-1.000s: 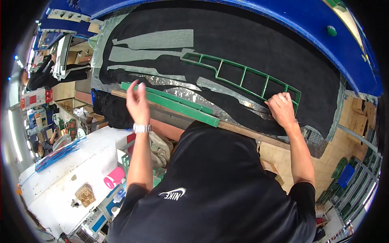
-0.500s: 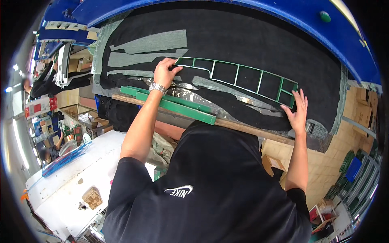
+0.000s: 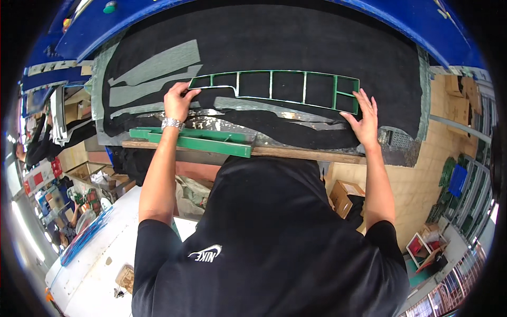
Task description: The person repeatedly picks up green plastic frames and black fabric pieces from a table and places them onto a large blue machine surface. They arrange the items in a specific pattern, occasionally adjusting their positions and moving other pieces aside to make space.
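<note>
A long green cutting die point(image 3: 271, 84), an open metal frame split by crossbars, lies on a black sheet of material point(image 3: 311, 42). Its narrow left end is between the thumb and fingers of my left hand point(image 3: 177, 101), which wears a metal watch at the wrist. At the wide right end, my right hand point(image 3: 366, 120) grips the corner, thumb on the near edge and fingers along the end. Long grey-green cut-out shapes point(image 3: 158, 63) show in the sheet at the left. More such gaps run along its near side, below the die.
Another green die point(image 3: 211, 142) rests at the near edge by a wooden strip point(image 3: 306, 154). A blue machine beam point(image 3: 211, 15) arches across the far side. Behind on the left stands a white table point(image 3: 100, 253); a cardboard box point(image 3: 346, 195) is on the right below.
My view has turned, so the whole scene sits further left and more level. Both hands keep their hold on the die, which shows no clear shift on the black sheet.
</note>
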Demonstrator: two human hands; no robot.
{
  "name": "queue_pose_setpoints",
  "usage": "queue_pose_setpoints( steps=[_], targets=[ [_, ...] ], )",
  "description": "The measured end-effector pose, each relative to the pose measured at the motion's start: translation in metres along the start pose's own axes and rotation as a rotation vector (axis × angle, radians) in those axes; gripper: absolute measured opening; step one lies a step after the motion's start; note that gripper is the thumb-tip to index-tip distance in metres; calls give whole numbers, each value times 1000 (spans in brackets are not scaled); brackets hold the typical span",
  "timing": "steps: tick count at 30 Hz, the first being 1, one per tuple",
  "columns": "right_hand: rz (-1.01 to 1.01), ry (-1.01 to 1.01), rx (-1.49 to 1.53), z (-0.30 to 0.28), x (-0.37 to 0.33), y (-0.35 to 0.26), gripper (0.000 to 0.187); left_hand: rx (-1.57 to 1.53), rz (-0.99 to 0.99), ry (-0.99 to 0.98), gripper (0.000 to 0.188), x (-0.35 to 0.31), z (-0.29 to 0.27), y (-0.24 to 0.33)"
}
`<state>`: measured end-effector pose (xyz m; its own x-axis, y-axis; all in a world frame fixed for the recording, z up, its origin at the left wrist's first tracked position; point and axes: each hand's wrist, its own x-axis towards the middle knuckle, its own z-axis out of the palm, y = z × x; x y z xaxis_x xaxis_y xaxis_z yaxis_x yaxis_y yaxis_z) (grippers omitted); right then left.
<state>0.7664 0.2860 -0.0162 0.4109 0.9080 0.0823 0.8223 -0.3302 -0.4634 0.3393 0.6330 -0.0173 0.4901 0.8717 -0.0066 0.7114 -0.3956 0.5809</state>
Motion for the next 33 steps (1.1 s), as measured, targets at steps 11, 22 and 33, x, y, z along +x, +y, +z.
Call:
queue_pose_setpoints(
  steps=[11,22,33],
  targets=[
    [18,-16,-6,-5,-8,-1,70,27,15,17,31,2,5,2],
    [-6,2,3,-3,-8,3,69,23,56,29,32,-1,4,1],
    [30,-39,75,-10,-9,5,77,95,47,-10,32,0,3,-1]
  ],
)
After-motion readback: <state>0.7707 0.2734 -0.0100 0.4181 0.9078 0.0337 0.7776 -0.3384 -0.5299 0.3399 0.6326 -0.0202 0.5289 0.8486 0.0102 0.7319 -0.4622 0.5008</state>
